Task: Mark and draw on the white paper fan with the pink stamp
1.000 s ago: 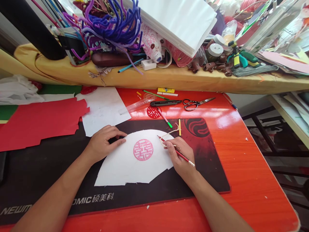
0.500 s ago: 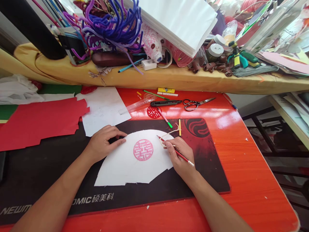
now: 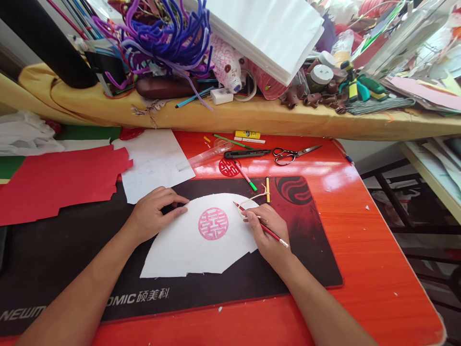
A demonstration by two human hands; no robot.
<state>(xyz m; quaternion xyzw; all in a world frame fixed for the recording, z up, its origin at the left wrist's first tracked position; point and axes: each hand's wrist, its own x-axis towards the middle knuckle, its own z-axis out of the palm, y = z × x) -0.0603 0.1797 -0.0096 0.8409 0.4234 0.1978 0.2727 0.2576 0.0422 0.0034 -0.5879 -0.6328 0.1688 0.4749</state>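
Note:
A white fan-shaped paper (image 3: 180, 254) lies on the black desk mat (image 3: 90, 250), with a pink round double-happiness pattern (image 3: 213, 224) coloured near its middle. At its upper left edge, my left hand (image 3: 158, 211) is closed, thumb and forefinger tips on the paper. My right hand (image 3: 268, 228) grips a red pencil (image 3: 274, 235) over the paper's right part, tip pointing up-left at the sheet. A cream string (image 3: 248, 199) loops round by the pencil and runs to a yellow pen (image 3: 268, 190) lying on the mat.
Beyond the mat lie scissors (image 3: 291, 154), a black utility knife (image 3: 247, 154), a pink pen with green cap (image 3: 246, 177), a red paper cutout (image 3: 229, 167) and a glue stick (image 3: 248, 134). Red card (image 3: 65, 180) and white paper (image 3: 154, 158) are at left. A crowded shelf (image 3: 230, 115) stands behind.

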